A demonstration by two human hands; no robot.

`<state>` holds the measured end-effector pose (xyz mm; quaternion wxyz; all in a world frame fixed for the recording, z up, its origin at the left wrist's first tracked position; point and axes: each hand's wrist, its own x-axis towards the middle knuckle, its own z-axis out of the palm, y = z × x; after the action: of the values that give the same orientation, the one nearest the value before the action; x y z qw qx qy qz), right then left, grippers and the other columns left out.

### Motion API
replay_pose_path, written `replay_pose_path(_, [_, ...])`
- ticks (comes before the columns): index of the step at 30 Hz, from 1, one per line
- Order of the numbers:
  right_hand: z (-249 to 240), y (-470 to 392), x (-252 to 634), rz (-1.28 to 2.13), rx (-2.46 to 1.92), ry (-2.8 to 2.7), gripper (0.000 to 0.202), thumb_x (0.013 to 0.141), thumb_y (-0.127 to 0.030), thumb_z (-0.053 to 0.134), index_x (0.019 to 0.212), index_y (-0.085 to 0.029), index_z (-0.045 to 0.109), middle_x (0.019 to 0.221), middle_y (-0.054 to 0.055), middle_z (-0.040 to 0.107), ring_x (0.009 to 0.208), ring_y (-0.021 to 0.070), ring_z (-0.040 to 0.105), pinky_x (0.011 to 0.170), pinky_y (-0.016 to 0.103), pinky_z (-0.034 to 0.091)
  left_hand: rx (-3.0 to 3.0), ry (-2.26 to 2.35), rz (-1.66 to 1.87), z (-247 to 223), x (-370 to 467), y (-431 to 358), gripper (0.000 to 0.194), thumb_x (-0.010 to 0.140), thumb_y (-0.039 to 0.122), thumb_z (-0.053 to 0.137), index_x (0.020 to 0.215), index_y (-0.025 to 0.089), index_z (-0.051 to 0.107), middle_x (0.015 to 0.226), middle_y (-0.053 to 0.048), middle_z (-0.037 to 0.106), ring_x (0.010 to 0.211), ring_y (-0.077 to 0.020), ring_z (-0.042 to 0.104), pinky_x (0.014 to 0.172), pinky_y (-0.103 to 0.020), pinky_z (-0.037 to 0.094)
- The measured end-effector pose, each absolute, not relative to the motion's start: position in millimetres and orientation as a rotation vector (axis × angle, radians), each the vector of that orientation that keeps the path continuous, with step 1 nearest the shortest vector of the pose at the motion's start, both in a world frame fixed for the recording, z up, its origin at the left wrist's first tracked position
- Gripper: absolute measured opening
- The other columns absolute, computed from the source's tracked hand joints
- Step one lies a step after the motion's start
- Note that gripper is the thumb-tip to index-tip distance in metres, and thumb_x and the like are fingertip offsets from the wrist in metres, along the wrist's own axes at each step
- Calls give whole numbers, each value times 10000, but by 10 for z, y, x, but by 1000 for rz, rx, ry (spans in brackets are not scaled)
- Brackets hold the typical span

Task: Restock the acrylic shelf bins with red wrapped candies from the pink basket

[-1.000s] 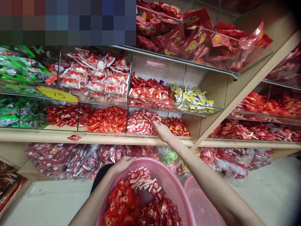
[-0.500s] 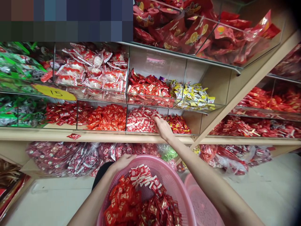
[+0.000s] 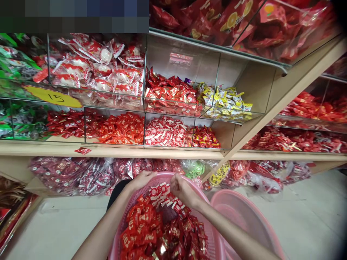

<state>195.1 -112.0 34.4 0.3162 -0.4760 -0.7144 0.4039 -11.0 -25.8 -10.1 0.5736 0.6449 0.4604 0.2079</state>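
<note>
A pink mesh basket [image 3: 217, 238] at the bottom centre holds red-orange packets [image 3: 141, 224], dark red packets [image 3: 187, 234] and red-and-white packets [image 3: 159, 193]. My left hand [image 3: 142, 180] grips the basket's rim at its upper left. Over the basket, just right of the red-and-white packets, my right hand [image 3: 183, 189] is closed with fingers curled; whatever it may hold is hidden. Beyond, a shelf compartment holds more red-and-white packets [image 3: 165, 131], between orange-red packets [image 3: 121, 128] and red-and-yellow packets [image 3: 206, 137].
A second pink basket [image 3: 260, 220] stands on the floor to the right. Clear dividers and a wooden shelf edge [image 3: 116, 151] cross the front, with one loose red packet [image 3: 82, 150] on it. Filled plastic bags [image 3: 94, 177] lie underneath. A yellow tag [image 3: 52, 96] reads 15.
My right hand has come back from the red-and-white packets on the shelf to above the basket. My left hand stays on the rim. The view has shifted slightly.
</note>
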Motion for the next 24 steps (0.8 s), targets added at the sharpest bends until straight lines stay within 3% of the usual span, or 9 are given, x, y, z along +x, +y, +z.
replay_pose_path(7, [-359, -1186, 1860, 906, -1555, -1919, 195, 640, -51, 430, 762, -202, 415, 674, -25, 504, 608, 111, 466, 510, 209, 355, 1503, 1090, 501, -124, -110, -259, 536, 660, 619, 475, 773, 121, 636, 680, -6, 592, 621, -131, 463, 574, -226, 351])
replay_pose_path(16, [-392, -1275, 1625, 698, -1803, -1980, 205, 654, -25, 406, 772, -187, 449, 679, -14, 565, 625, 111, 495, 528, 209, 280, 1475, 1108, 498, -120, -109, -269, 573, 627, 643, 481, 777, 116, 647, 622, 3, 584, 602, -139, 472, 564, -233, 351])
replay_pose_path(24, [-430, -1268, 1530, 630, -1796, -2196, 270, 658, -34, 414, 878, -185, 456, 721, -3, 590, 627, 121, 501, 495, 221, 222, 1512, 1082, 518, -166, -127, -255, 480, 697, 569, 457, 777, 130, 635, 685, 1, 591, 626, -133, 475, 586, -227, 362])
